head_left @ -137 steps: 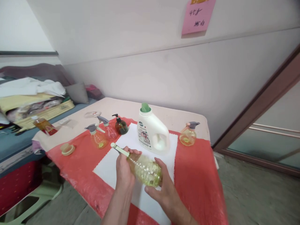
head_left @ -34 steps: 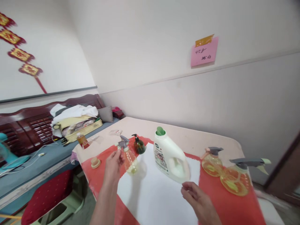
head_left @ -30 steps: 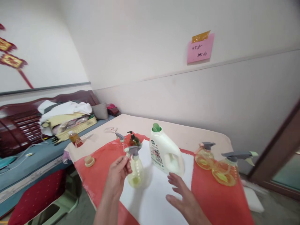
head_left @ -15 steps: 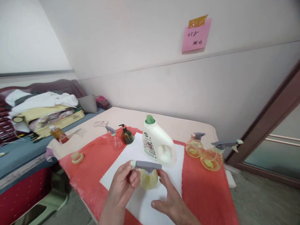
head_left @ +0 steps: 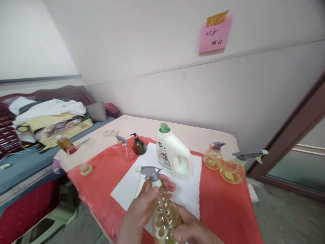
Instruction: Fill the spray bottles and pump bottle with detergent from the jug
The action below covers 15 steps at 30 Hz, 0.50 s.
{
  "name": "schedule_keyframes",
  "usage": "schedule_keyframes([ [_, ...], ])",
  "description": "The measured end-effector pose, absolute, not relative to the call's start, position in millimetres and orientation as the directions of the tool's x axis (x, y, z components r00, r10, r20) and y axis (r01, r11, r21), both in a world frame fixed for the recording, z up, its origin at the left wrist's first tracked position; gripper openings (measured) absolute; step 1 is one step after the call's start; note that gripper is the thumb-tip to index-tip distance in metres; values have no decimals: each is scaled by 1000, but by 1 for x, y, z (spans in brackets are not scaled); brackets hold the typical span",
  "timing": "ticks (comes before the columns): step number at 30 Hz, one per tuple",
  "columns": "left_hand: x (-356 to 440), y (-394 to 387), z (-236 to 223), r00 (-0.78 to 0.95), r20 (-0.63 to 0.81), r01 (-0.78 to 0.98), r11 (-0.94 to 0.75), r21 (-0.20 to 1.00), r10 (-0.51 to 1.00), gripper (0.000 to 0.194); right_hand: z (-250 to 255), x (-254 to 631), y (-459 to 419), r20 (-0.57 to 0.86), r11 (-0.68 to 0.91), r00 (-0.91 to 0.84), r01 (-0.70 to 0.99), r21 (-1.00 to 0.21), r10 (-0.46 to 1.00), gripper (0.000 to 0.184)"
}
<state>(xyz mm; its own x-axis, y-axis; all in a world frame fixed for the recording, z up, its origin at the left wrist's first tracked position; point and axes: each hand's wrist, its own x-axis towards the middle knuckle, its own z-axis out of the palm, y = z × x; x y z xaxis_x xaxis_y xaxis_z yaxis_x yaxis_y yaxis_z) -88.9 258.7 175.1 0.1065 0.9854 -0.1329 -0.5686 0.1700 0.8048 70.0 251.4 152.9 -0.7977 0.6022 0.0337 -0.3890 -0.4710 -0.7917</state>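
A clear spray bottle (head_left: 165,215) with yellowish liquid and a grey trigger head is in both my hands, lifted and tilted with its base toward me. Closed around its neck, just under the trigger, is my left hand (head_left: 138,211); its fingertips show on the far side. My right hand (head_left: 194,225) grips the lower body, thumb across the front. The nozzle points left. Behind the bottle, a large white detergent jug (head_left: 175,156) with a green spout stands on a white cloth (head_left: 129,183).
Two yellow spray bottles (head_left: 212,158) stand at right on the red cover (head_left: 225,210). At left are a pink spray bottle (head_left: 128,152), a dark pump bottle (head_left: 139,147) and a round cap (head_left: 86,169). A chair (head_left: 33,210) is at lower left.
The spray bottle has come up off the white cloth and tipped toward me. My left hand has moved from its nozzle to the neck; the right has closed around the body.
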Motion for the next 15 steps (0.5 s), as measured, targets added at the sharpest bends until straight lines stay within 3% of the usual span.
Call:
schedule_keyframes([
  [3,-81,258,176,78,-178,-558,191,807,981,33,152,67,251,-14,-495,-831,-318,-808,556,61],
  [5,-80,260,175,-5,-216,-494,185,850,976,32,145,62,251,-71,-411,-786,-242,-879,614,62],
  [7,-79,260,175,-124,-221,-359,164,919,967,34,136,57,248,-156,-185,-608,15,-983,779,62],
  [9,-79,259,176,-226,-179,-224,128,966,958,36,126,54,246,-139,-4,-361,350,-937,922,69],
  [10,-78,258,176,-263,-144,-174,100,980,954,36,122,54,245,-109,32,-295,435,-900,949,74],
  [12,-79,258,176,-276,-107,-157,65,985,955,34,120,59,248,-83,48,-360,342,-939,929,81],
  [15,-81,259,175,-108,-139,-339,95,936,984,33,129,71,255,-29,-92,-617,-71,-993,787,63],
])
